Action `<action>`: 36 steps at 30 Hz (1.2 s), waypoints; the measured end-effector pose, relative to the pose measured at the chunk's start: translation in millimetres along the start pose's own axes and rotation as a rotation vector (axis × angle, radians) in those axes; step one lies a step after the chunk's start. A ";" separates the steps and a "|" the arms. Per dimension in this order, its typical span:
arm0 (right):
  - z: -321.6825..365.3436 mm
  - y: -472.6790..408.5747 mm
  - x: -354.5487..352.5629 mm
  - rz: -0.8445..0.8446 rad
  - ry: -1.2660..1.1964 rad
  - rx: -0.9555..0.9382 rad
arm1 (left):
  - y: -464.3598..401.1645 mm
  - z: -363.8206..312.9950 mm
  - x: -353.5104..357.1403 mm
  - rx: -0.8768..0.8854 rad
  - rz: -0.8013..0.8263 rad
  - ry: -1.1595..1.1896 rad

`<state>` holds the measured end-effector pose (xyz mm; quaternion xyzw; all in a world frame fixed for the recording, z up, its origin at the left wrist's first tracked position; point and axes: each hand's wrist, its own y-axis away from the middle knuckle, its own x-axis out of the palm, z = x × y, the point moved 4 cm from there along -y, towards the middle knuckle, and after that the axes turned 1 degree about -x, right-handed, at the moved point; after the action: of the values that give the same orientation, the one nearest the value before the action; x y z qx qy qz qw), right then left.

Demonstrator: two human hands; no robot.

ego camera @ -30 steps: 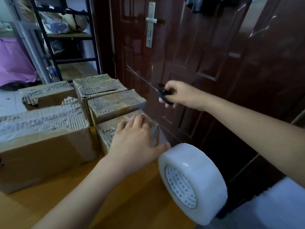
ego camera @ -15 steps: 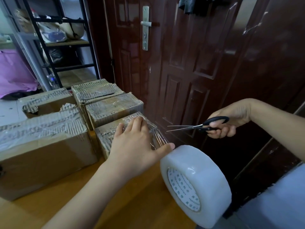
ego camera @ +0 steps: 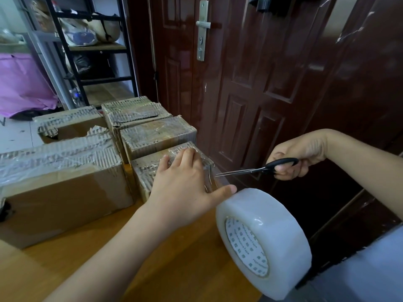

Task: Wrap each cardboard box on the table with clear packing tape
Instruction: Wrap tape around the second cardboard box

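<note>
Cardboard boxes (ego camera: 65,177) are crowding my wooden counter (ego camera: 174,264); my left hand (ego camera: 185,184), fingers flat, is pressing the small taped box (ego camera: 148,171) beside the clear tape roll (ego camera: 263,243), while right-hand fingers (ego camera: 285,168) are gripping black-handled scissors (ego camera: 257,170).

A dark red-brown panelled door (ego camera: 250,88) with a glossy finish fills the middle and right of the view, daylight glinting off its panels. A silver handle (ego camera: 202,25) sits on a long metal plate near its left edge. To the left stands a black metal shelf rack (ego camera: 91,49) with wooden boards, holding bags and bundles. A purple cloth (ego camera: 21,86) lies beside it on the pale floor (ego camera: 13,136). The counter (ego camera: 174,269) is light orange wood.
</note>
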<state>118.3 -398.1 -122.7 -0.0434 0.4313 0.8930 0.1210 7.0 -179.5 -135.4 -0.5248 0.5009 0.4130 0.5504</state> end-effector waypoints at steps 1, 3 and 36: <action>-0.8 -0.7 -0.8 -0.008 0.012 -0.003 | 0.3 0.1 -0.2 0.002 -0.001 0.001; -1.4 -1.9 -1.8 -0.037 0.043 -0.013 | 0.8 -0.1 -0.3 0.004 -0.003 -0.005; 181.9 -65.7 -7.7 -1.307 0.779 -0.260 | -4.4 1.5 2.6 0.011 0.008 -0.031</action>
<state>147.3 -218.1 -57.7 -0.6143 0.2211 0.6041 0.4570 11.9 -178.7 -137.3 -0.5135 0.4967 0.4205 0.5593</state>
